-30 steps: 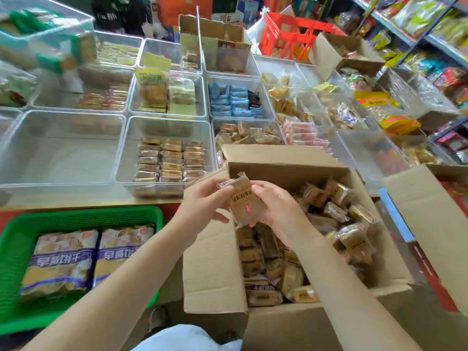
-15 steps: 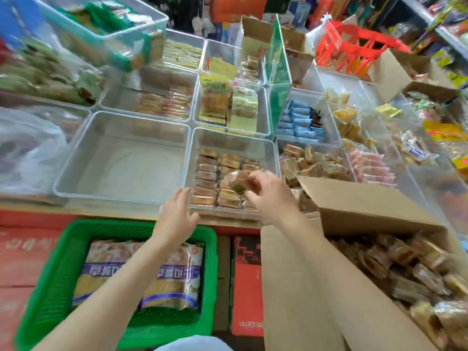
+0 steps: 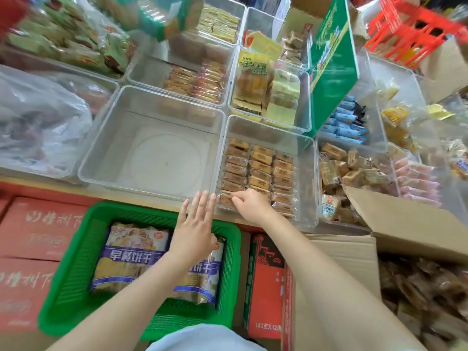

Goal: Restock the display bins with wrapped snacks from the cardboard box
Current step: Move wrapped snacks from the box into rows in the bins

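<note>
Since half a second ago, right hand [image 3: 249, 205] has dropped into the clear bin [image 3: 307, 158], fingers pinching a wrapped snack [image 3: 229, 197] into the front row, probably to keep rows tidy. Left hand [image 3: 195, 229] hovers flat-fingered, holding nothing; the cardboard box [image 3: 415, 224] is cut off, its contents blurred.

The right hand [image 3: 249, 205] covers whatever its curled fingers [image 3: 236, 198] touch at the bin's [image 3: 307, 219] near row, the box [image 3: 405, 224] runs off the right edge with its snacks [image 3: 425, 287] blurred, and the red crate [image 3: 410, 29] is smeared.
</note>
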### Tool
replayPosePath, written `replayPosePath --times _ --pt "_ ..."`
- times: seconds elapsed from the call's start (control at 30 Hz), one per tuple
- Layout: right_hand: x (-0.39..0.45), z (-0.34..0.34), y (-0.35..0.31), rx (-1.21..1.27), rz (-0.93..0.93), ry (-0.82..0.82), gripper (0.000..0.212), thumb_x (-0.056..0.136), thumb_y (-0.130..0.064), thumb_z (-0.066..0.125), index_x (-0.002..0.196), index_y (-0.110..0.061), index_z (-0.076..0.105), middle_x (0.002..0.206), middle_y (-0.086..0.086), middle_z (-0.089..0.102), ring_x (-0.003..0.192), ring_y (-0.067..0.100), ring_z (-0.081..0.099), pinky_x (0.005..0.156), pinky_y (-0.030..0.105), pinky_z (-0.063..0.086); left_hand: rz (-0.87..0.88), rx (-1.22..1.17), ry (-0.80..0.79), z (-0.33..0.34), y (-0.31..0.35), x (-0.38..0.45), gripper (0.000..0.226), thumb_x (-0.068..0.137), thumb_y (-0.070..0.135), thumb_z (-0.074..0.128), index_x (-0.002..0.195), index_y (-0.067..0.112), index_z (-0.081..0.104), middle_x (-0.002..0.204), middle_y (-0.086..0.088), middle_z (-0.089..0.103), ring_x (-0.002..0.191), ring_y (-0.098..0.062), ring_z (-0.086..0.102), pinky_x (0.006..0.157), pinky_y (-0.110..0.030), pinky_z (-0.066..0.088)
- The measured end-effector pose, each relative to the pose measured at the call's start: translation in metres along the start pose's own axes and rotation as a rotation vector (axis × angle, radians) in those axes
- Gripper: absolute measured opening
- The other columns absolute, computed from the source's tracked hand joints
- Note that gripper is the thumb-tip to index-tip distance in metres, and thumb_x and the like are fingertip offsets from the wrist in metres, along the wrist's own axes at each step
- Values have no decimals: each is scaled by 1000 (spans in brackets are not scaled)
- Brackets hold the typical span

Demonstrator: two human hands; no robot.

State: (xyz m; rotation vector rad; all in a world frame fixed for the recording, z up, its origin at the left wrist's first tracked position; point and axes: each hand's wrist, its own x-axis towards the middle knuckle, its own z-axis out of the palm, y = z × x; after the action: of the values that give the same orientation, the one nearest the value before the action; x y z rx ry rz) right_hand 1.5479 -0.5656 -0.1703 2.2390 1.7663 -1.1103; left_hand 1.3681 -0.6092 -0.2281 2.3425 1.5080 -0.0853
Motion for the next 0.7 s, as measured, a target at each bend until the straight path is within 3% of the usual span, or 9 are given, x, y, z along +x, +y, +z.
replayPosePath --times 0.1,0.2,0.27,0.33,0.4,0.5,0.6,0.67,0.7 --pt "-11 -6 3 4 3 -41 40 106 -32 42 141 -20 56 148 11 47 137 27 43 111 36 33 -43 -83 -64 -19 10 4 92 96 40 49 159 14 -12 168 -10 -12 154 -25 -15 124 -44 -11" --pt "-43 -16 6 79 -24 67 40 105 -33 45 142 -23 54 142 5 47 124 22 52 103 36 42 -99 -312 -57 -47 28 4 71 99 35 51 159 16 18 168 -12 5 155 -28 0 124 -43 2" --pt "-80 -24 12 190 -111 242 31 104 -29 48 129 -21 64 125 1 56 108 16 57 96 35 48 -82 -490 47 -62 48 -5 52 98 27 54 147 15 43 159 -11 29 148 -27 25 121 -41 24" --pt "-126 -33 25 271 -187 478 22 102 -22 52 114 -19 71 111 -2 62 96 10 60 87 30 52 6 -613 111 -75 78 -19 34 97 21 55 131 16 58 136 0 50 128 -19 47 101 -31 40" --pt "-174 -40 48 307 -198 718 19 100 -15 54 106 -15 72 102 -3 66 89 6 61 78 19 51 120 -685 95 -86 116 -35 24 98 20 56 121 20 64 118 8 55 108 -11 57 87 -28 45" --pt "-238 -43 101 347 -71 963 18 99 -9 53 99 -14 71 95 -4 66 84 6 60 73 13 47 299 -713 -10 -88 177 -62 24 98 29 56 122 29 61 126 9 53 105 -7 56 89 -33 52" --pt "-282 -32 160 304 159 957 18 98 -12 53 97 -16 71 93 -7 63 82 3 53 78 16 46 445 -664 -141 -72 231 -93 42 96 39 59 136 42 45 151 9 30 128 -12 42 107 -37 45" --pt "-306 -20 197 203 336 770 17 99 -22 52 100 -20 69 95 -8 60 89 8 54 82 29 47 541 -610 -137 -62 262 -116 47 95 39 59 139 38 45 157 3 25 139 -19 32 115 -44 35" --pt "-318 -13 213 131 422 652 18 99 -29 51 101 -22 67 97 -6 59 94 14 56 81 34 48 619 -570 -81 -56 277 -126 45 93 39 57 137 32 52 155 -3 33 138 -23 35 114 -48 35"
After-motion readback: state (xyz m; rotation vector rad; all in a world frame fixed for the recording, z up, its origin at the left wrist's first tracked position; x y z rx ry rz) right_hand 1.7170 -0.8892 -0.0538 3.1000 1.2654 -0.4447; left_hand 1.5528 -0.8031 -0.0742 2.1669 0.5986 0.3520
